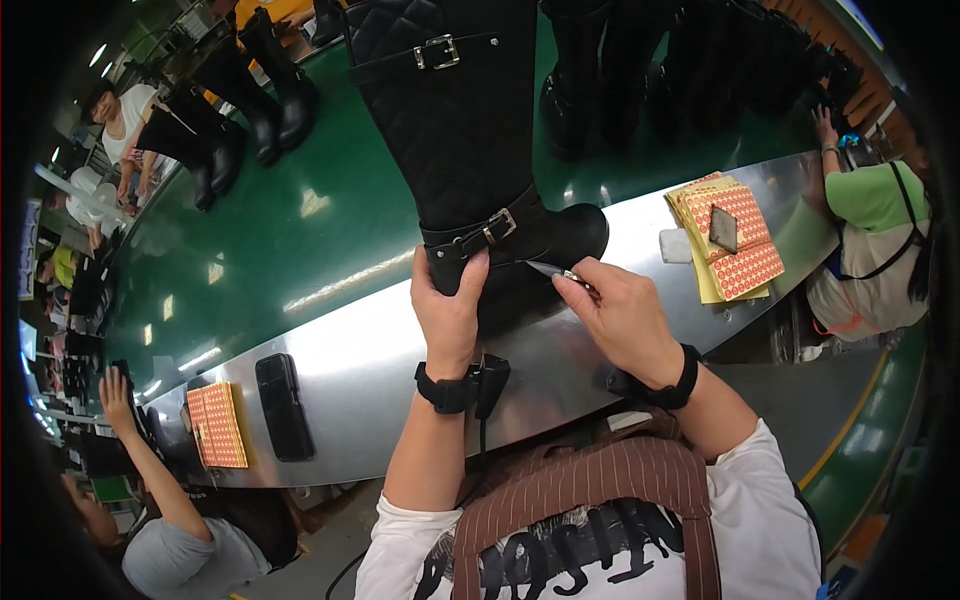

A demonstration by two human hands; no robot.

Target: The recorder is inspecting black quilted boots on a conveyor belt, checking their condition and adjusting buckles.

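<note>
Glare streaked metal edge [345, 345] left of left hand [447, 310]; green top [270, 230] beyond showed bright reflections; picture corners went black, bent.

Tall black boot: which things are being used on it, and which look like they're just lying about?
In the job:
tall black boot, held by left fingers
pointed tool, held in right fingers

Probably just lying about:
black oblong case
right sheet stack
left sheet stack
pale block
</note>
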